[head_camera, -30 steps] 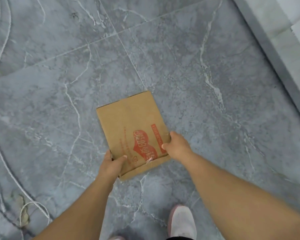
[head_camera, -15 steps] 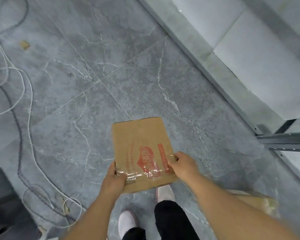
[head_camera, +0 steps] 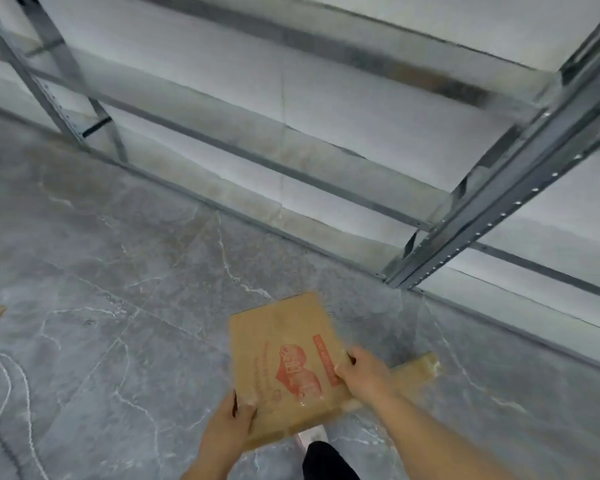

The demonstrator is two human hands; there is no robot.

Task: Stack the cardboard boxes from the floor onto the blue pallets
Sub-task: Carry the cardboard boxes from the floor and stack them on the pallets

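— Where is the cardboard box (head_camera: 284, 362) held?
— Low at centre frame, above the grey floor (head_camera: 118, 306).
— How is it gripped?
— Its near corners are pinched by the left hand (head_camera: 231, 422) and right hand (head_camera: 364, 375).

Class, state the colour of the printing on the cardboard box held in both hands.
Red, on the plain brown cardboard box; the head view shows it.

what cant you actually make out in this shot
Head view, the only one:
- Blue pallets: none in frame.
- Second cardboard box: mostly hidden behind the right hand and forearm.
- Print on the held cardboard box: motion-blurred, unreadable.
- Left hand: fingers under the box hidden.
- Shoe: mostly covered by box and trouser leg.
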